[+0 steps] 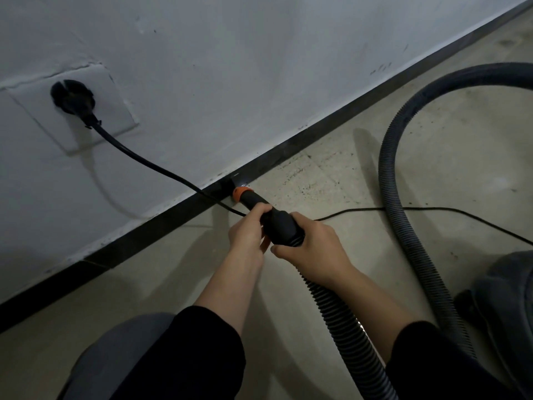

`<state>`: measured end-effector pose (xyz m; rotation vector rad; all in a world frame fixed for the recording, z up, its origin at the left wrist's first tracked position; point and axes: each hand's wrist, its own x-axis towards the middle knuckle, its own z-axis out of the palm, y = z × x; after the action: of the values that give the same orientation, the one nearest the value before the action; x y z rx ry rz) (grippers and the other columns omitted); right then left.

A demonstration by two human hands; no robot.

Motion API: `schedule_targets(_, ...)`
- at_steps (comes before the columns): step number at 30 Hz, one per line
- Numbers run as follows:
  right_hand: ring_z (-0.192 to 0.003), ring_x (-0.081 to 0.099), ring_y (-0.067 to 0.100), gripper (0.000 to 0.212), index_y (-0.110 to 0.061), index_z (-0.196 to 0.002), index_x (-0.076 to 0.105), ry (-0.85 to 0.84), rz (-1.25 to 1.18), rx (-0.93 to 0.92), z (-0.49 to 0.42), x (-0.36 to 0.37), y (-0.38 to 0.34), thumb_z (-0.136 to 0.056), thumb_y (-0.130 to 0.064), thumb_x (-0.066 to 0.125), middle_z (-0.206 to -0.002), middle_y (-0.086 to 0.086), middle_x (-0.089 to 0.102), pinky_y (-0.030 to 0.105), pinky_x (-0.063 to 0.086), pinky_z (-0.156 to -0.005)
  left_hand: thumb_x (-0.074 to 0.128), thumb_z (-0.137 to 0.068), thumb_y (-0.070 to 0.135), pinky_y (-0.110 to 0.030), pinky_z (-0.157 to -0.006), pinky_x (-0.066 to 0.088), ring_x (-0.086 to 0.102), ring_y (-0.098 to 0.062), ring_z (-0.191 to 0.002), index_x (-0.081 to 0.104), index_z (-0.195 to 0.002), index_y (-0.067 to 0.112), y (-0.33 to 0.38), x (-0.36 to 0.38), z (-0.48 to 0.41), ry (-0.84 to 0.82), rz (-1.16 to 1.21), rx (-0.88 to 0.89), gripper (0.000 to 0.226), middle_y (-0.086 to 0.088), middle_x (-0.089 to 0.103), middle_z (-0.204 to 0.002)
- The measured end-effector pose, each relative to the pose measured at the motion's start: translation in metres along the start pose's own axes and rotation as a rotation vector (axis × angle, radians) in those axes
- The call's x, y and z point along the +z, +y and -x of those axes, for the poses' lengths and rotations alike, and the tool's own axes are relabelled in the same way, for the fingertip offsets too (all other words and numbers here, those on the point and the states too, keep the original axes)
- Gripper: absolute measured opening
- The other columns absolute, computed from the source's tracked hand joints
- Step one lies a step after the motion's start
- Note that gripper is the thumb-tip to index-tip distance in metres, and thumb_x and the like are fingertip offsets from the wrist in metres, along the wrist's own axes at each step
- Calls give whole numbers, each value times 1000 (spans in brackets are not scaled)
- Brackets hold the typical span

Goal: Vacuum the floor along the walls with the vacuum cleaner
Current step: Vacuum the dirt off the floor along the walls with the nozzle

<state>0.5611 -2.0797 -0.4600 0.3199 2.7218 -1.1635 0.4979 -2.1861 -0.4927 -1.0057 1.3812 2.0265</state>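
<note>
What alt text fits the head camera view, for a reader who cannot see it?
The left hand and right hand grip a black vacuum nozzle, its tip at the dark skirting board under a white wall. A plug sits in the wall socket at left; the ribbed hose loops across the floor at right.
</note>
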Motion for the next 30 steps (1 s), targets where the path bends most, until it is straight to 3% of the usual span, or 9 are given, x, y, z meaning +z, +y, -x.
schedule_targets(3,-65,55,13,26,-21,-92,59,28,-29,14,-5,-4,6,-72,-29,73,-71,-4,60,22,40,-54,74,-78,20,-32,-79,57,66,-19,-100,66,-101,14,0,10,-3,-23,-19,11,24,-7,71,-106)
schedule_targets(14,-67,58,16,28,-23,-93,62,55,-88,90,-15,-24,17,-71,-29,76,-72,-3,62,27,45,-57,75,-79,21,-30,-76,55,65,-14,-86,68,-91,16,-1,40,-2,-57,-44,24,15,-2,71,-96)
schedule_targets(20,-69,65,18,31,-25,-101,66,31,-95,143,-8,-44,18,-72,-30,79,-74,1,67,30,53,-61,79,-77,21,-40,-93,55,67,-19,-91,68,-85,15,-8,51,10,-59,-56,28,15,-4,72,-89)
schedule_targets(25,-68,67,21,30,-26,-98,66,16,-104,170,0,-53,22,-71,-30,80,-75,2,68,43,58,-67,79,-78,19,-39,-94,55,67,-16,-87,68,-85,15,-16,57,20,-65,-40,9,14,-2,71,-84)
schedule_targets(30,-70,67,23,32,-27,-99,67,10,-129,178,4,-54,23,-70,-32,81,-79,3,69,47,58,-67,78,-79,16,-34,-89,56,66,-13,-80,66,-83,14,-15,56,25,-61,-23,7,14,-2,71,-82)
